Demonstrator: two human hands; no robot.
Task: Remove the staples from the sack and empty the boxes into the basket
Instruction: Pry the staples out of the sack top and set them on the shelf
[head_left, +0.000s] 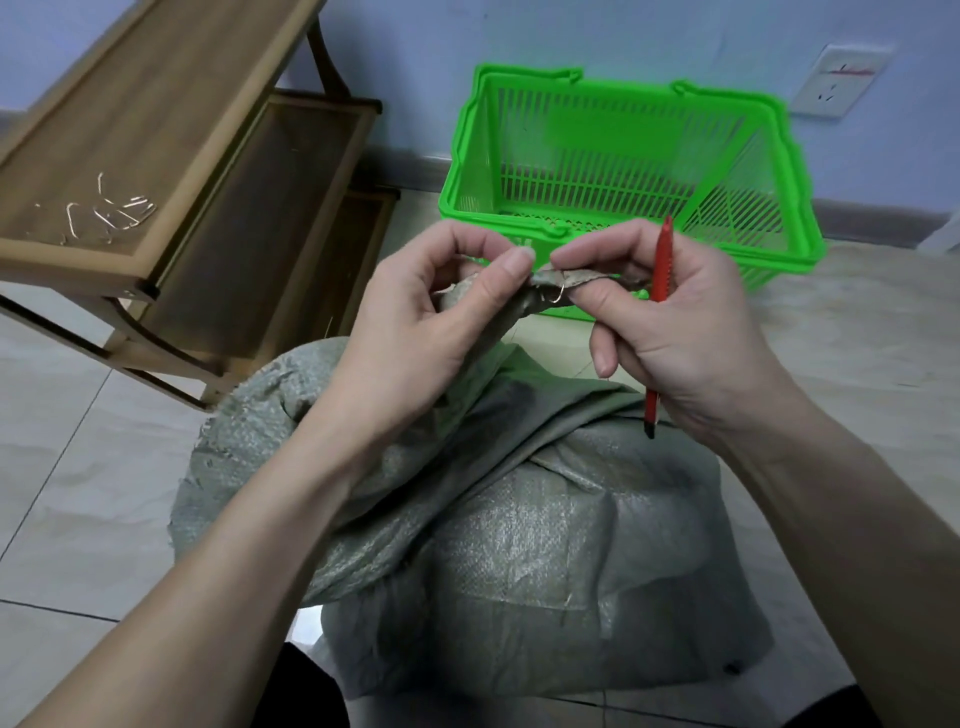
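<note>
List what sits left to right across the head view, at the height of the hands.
Pulled staples on the wooden shelf → left hand pinching the sack's edge → staple still in the fabric → right hand holding the red pen-like tool.

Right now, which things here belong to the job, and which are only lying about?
Belong to the job:
sack
staple in its edge
pulled staples
green basket
red tool
left hand
right hand

Lying about:
wooden rack
wall socket
</note>
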